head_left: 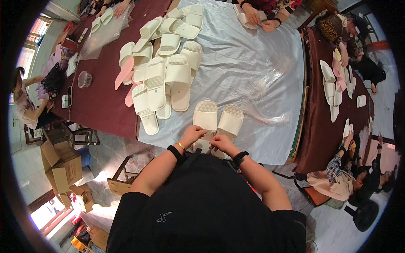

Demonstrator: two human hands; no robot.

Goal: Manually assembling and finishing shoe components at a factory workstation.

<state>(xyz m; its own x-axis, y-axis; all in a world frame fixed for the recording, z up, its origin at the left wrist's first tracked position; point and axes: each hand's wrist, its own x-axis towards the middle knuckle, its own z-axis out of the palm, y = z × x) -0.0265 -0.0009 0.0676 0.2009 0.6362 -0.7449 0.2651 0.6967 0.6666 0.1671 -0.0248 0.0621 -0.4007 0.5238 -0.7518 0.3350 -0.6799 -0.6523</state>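
Note:
A pair of cream slippers lies side by side at the near edge of the table, the left slipper [205, 114] and the right slipper [231, 122], toes pointing away from me. Over the left slipper's sole, just below its strap, my left hand [193, 135] is closed in a pinch. My right hand [223, 144] also pinches, fingertips close to the left ones, between the two slippers. Whatever sits between the fingertips is too small to make out. The hands and wrists partly cover both heels.
Cream and pink slippers [156, 80] are heaped to the left on a pale blue sheet [219, 71]. Clear, shiny plastic strands [270, 114] lie at right. Co-workers' hands [255, 19] handle a slipper across the table. Maroon-covered tables [103, 101] flank the sheet; cardboard boxes [63, 168] stand left.

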